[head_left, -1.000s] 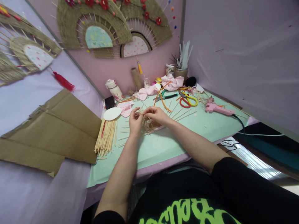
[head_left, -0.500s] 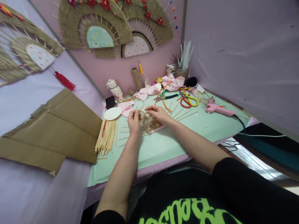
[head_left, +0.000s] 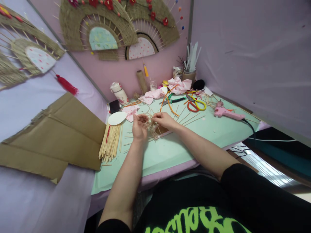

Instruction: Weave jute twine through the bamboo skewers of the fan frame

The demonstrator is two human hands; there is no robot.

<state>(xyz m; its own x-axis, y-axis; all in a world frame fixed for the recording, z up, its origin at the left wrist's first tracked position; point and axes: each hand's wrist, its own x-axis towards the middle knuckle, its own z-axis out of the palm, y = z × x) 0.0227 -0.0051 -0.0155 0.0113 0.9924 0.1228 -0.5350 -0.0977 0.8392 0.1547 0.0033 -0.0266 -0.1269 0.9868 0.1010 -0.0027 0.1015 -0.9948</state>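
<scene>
My right hand (head_left: 164, 120) pinches a loose, tangled bundle of tan twine (head_left: 153, 132) at its upper end. To the left of the bundle, my left hand (head_left: 140, 127) has its thumb and fingers apart, with the fingers close to the strands; no held thing shows in it. Beneath the twine lies a fan frame with a brown centre piece (head_left: 161, 129), partly hidden by the right hand. Thin sticks (head_left: 193, 120) spread out from it on both sides.
On the green tabletop (head_left: 177, 147), a bundle of sticks (head_left: 110, 142) lies left, under a white oval (head_left: 117, 118). Scissors (head_left: 195, 105), pliers (head_left: 176, 100) and pink cloth (head_left: 179, 85) lie behind. A pink glue gun (head_left: 228, 112) is right; cardboard (head_left: 60, 136) leans left.
My left hand's fingers have opened from a pinch and come away from the twine. My right hand has curled in and closed on the bundle, shifting slightly downward.
</scene>
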